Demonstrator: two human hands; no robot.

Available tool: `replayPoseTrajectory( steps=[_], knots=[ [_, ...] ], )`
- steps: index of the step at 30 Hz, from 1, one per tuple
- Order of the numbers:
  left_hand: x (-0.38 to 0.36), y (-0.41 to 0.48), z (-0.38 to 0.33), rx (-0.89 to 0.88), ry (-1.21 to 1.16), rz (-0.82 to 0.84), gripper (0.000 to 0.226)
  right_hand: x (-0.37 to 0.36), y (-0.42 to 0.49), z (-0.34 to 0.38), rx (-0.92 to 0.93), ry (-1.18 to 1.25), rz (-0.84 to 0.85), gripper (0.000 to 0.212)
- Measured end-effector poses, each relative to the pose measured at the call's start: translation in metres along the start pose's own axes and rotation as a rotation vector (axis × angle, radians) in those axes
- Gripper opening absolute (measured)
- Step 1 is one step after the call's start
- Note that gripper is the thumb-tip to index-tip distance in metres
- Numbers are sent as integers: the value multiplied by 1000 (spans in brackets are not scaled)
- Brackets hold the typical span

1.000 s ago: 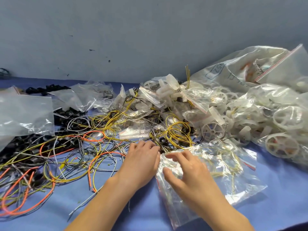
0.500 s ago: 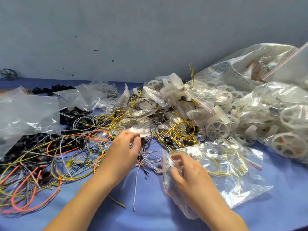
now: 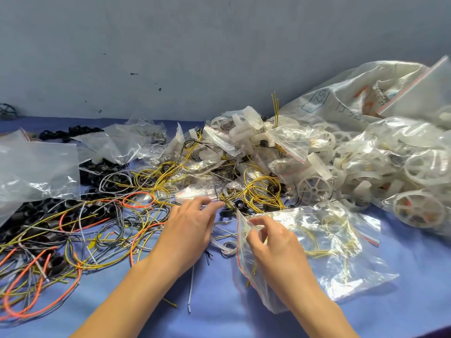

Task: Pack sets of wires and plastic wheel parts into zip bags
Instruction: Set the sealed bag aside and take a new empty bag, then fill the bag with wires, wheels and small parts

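One zip bag (image 3: 329, 254) lies partly hidden under the right hand (image 3: 275, 242).

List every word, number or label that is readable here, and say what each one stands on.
"52", after a first digit I cannot make out: in a blue printed box on the large white sack.
Dark handwriting lower on the same sack: too blurred to read.
Small print and orange marks further right on it: too blurred to read.
Nothing else shows readable text.
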State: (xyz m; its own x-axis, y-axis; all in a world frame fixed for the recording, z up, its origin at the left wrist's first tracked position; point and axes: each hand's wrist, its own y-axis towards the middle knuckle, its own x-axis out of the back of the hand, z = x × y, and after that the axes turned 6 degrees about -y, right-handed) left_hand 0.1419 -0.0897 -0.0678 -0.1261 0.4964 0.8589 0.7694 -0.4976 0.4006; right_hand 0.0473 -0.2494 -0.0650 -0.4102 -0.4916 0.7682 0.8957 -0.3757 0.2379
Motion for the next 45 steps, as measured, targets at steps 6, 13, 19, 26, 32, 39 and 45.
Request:
replayPoseTrajectory(
  steps=[6,13,19,26,32,39,45],
  knots=[
    [-13,18,-4,-30,31,80,37,0,4,-2,-23,13,-11,23],
    [-22,25,-11,-1,13,64,31,3,6,-4,-28,42,-11,24],
    [-13,22,-15,24,-189,-68,16,3,7,-1,-46,79,-12,26],
    [24,14,-58,571,-1700,128,18,0,17,7,-74,216,53,27],
    [27,1,-45,513,-1331,179,11,11,24,10,-181,507,-67,14],
    [30,-2,-54,-168,-680,400,14,24,10,39,79,118,-280,18],
    [38,1,-55,-85,-938,452,44,44,16,29,26,149,-306,18]
  ],
)
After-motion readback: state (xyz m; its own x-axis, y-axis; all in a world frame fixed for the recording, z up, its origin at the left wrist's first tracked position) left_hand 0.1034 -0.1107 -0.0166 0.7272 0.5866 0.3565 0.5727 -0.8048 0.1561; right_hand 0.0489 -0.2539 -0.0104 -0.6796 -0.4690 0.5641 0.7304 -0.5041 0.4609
